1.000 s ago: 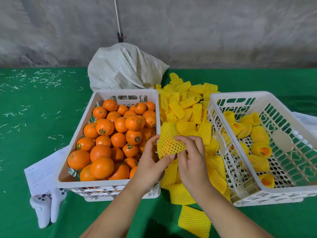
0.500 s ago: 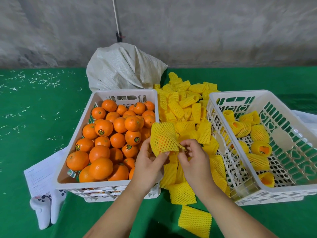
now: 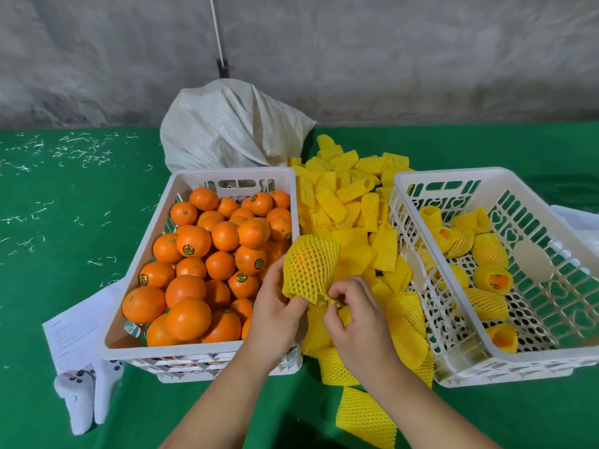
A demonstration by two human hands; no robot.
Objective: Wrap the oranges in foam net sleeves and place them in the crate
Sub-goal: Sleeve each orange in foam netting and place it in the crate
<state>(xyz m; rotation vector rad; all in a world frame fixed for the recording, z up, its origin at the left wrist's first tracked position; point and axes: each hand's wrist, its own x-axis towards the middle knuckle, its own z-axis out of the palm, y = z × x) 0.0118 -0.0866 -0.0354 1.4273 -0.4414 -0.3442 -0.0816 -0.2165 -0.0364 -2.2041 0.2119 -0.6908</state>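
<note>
— What did you have in your hands?

— Your left hand (image 3: 275, 311) held a sleeve (image 3: 309, 268) with an orange inside it; your right hand (image 3: 355, 314) pinched the sleeve's lower edge.

— And around you?

— A crate of oranges (image 3: 207, 264) sat left, loose sleeves (image 3: 350, 202) in the middle, the crate (image 3: 453, 176) with wrapped oranges (image 3: 491, 280) right.

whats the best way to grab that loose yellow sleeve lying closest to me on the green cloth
Take the sleeve by its near, lower edge, coming from above with the right hand. It lies flattened on the green cloth, apart from the pile, so nothing crowds that edge. It looks like soft net, so a thumb-and-finger pinch across the edge should lift it.
</note>
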